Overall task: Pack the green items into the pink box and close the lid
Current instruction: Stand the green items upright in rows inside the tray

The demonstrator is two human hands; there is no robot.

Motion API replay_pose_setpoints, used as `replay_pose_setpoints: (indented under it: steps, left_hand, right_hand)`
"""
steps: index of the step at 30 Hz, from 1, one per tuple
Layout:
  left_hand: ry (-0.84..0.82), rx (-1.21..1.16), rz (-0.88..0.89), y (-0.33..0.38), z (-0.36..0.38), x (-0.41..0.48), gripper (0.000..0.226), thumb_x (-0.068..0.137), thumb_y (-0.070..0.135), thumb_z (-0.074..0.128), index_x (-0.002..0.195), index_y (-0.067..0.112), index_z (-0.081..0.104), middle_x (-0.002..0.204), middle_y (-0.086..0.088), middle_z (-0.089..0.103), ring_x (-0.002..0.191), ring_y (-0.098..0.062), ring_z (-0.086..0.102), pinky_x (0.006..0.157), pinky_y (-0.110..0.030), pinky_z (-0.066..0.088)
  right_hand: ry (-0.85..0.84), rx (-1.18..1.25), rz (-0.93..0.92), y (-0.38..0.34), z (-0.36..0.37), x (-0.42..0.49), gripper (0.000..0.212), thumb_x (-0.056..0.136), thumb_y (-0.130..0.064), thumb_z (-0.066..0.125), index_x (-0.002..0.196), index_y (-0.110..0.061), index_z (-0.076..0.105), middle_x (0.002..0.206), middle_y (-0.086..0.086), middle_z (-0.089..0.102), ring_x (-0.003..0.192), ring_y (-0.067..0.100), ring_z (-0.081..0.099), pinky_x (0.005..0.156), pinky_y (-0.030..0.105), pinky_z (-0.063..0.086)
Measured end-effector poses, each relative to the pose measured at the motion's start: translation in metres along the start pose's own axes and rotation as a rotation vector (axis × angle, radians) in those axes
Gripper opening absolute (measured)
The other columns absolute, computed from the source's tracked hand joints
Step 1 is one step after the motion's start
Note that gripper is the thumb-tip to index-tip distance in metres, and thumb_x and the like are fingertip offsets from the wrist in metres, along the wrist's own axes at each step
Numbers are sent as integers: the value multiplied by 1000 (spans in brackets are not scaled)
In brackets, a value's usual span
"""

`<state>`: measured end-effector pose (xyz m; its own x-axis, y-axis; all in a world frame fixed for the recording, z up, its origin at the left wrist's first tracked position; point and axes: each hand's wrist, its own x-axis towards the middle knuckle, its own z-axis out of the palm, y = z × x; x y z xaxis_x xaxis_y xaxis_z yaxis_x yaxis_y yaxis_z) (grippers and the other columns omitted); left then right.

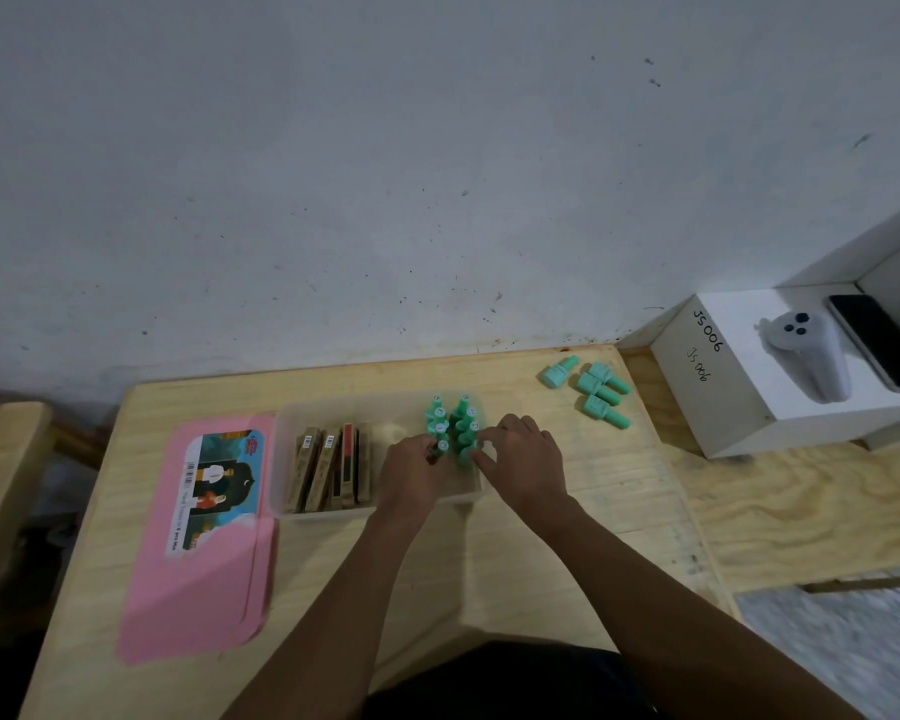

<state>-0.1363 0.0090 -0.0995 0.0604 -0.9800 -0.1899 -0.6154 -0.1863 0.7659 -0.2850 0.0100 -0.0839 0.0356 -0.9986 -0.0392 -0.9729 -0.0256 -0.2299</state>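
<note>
A translucent box point(288, 459) sits mid-table; its pink lid point(214, 574) lies flat to its left. Several green bottles point(461, 415) stand upright in two rows in the box's right end. My left hand point(411, 478) pinches the nearest bottle of the left row at its cap. My right hand point(523, 459) touches the near bottle of the right row with its fingertips; whether it grips is unclear. Several more green bottles point(596, 389) lie on the table at the far right.
Brown and red slim boxes point(328, 467) fill the box's left half. A white carton point(739, 387) holding a white controller point(811, 356) and a phone point(879, 340) stands off the table's right edge. A wall runs behind the table.
</note>
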Motion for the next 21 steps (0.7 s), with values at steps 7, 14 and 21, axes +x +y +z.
replay_pose_setpoints:
  steps: [7, 14, 21]
  left_hand:
    - [20, -21, -16, 2, -3, -5, 28, 82, 21, 69, 110, 13, 66, 95, -8, 74, 70, -10, 60, 58, -21, 44]
    - [96, 33, 130, 29, -1, -20, 32, 85, 35, 65, 111, 18, 58, 89, 1, 65, 71, -11, 56, 52, -15, 34]
    - [-128, -50, 298, 81, 31, -10, 20, 87, 36, 62, 101, 23, 62, 71, 8, 56, 55, -7, 49, 58, -26, 45]
  right_hand:
    - [25, 77, -8, 8, -1, -4, 29, 88, -44, 60, 112, -30, 67, 101, -5, 63, 96, 15, 55, 74, 31, 47]
    - [103, 246, 174, 55, -20, -25, 30, 91, -43, 58, 119, -33, 63, 94, -13, 57, 85, 5, 51, 66, 23, 45]
    - [40, 358, 476, 142, -26, -43, 38, 90, -43, 60, 125, -29, 59, 104, -6, 60, 84, 8, 56, 69, 27, 46]
